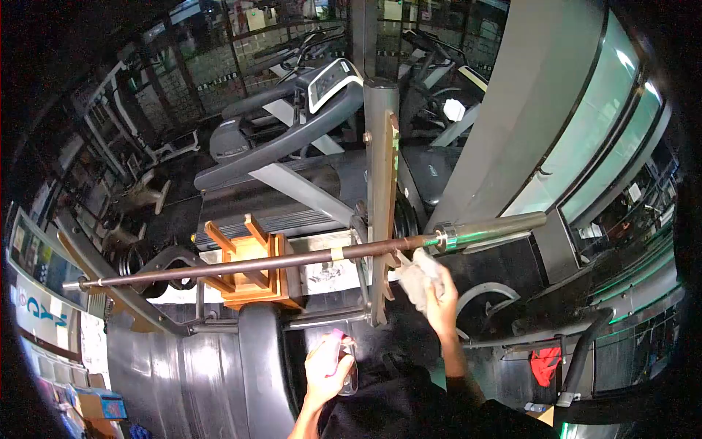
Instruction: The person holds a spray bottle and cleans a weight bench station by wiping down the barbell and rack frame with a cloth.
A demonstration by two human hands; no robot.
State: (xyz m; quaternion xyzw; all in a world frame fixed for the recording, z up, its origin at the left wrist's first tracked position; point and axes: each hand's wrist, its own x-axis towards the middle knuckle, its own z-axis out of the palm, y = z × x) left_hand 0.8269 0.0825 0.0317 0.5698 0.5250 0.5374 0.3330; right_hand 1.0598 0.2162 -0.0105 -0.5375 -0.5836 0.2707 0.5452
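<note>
A long barbell (292, 261) lies across a rack upright (382, 190), its thick metal sleeve (497, 228) reaching out to the right. My right hand (441, 304) grips a pale cloth (418, 282) just below the bar, near the collar where the sleeve begins. Lower down, my left hand (325, 369) is wrapped round a clear spray bottle (349, 373) with a pink top. Beside the left hand stands a black padded bench (263, 366).
Behind the bar, a wooden stool (252, 274) rests on its side. A treadmill (292, 146) stands beyond the rack. Weight plates (131, 260) hang at the left. A red cloth (545, 366) is at the lower right, and a cardboard box (99, 402) at the lower left.
</note>
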